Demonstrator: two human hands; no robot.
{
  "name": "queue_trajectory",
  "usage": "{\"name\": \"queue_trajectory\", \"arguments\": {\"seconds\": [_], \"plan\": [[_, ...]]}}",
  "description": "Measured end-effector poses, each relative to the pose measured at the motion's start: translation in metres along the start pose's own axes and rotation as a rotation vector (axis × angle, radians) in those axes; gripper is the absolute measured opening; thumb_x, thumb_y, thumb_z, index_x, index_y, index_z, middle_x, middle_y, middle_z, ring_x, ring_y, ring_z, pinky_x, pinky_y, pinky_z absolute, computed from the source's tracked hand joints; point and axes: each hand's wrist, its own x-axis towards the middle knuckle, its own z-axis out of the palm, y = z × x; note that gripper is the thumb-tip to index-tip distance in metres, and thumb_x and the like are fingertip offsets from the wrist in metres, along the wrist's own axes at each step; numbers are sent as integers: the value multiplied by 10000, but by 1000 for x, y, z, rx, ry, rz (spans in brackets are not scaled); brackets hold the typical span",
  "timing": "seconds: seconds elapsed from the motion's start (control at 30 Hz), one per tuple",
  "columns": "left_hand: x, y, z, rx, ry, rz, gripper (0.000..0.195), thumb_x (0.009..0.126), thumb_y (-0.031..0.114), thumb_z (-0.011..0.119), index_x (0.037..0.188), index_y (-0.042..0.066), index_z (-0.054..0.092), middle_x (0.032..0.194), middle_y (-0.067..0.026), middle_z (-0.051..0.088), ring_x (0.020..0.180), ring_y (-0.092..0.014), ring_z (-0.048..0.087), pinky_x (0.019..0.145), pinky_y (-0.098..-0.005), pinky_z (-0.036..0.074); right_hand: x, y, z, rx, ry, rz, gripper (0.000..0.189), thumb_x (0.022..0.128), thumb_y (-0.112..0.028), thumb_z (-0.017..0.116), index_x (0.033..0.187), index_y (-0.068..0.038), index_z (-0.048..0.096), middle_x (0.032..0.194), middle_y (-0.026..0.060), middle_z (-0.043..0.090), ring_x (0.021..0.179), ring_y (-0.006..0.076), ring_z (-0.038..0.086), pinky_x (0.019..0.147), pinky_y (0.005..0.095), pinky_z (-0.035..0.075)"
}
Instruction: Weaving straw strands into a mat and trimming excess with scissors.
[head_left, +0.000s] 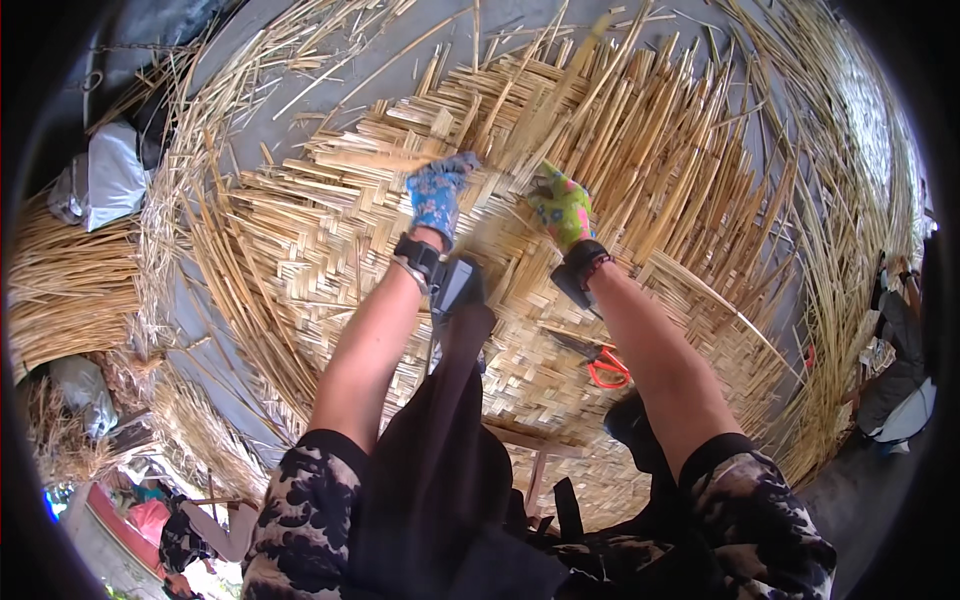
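Observation:
A large mat of split reeds in a diagonal weave lies on the floor before me, its loose strip ends fanning out at the far side. My left hand, in a blue floral glove, is closed at the left end of the working edge, with a flattened strip running left from it. My right hand, in a green floral glove, is bent over strips near the upright reeds; what its fingers grip is blurred. Scissors with orange handles lie on the mat beneath my right forearm.
Bundled reeds and a white bag are at the left. Long loose reeds lie along the right. A low wooden stool is under me. Other people are at the lower left and right edge.

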Motion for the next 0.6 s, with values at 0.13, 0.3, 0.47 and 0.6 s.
{"name": "queue_trajectory", "arguments": {"seconds": [0.13, 0.3, 0.47, 0.6], "plan": [[2, -6, -12, -15, 47, 85, 84, 694, -48, 559, 714, 20, 603, 844, -83, 630, 734, -145, 592, 665, -246, 472, -13, -21, 9, 632, 311, -87, 389, 699, 68, 462, 1067, -35, 539, 880, 148, 604, 796, 234, 593, 717, 299, 463], [-1, 9, -36, -207, 174, 116, 113, 703, -48, 532, 791, 22, 536, 942, -131, 597, 827, -193, 571, 747, -297, 483, -7, -72, 37, -185, 11, -550, 328, 723, -35, 453, 1031, -75, 555, 873, 166, 600, 807, 309, 579, 695, 363, 463], [4, 28, -44, 30, -104, 188, 124, 701, -55, 463, 775, -20, 556, 915, -135, 591, 833, -202, 569, 783, -293, 465, 4, -90, 62, -564, 22, -457, 209, 705, -284, 585, 810, -109, 630, 724, 131, 600, 678, 308, 573, 581, 393, 446], [32, 44, -32, 394, -245, 234, 135, 734, 51, 524, 845, -6, 574, 892, -89, 604, 818, -177, 577, 726, -290, 468, 17, -70, 70, -388, 164, -306, 205, 713, -290, 577, 675, -94, 622, 677, 90, 616, 639, 281, 581, 580, 350, 459]]}}
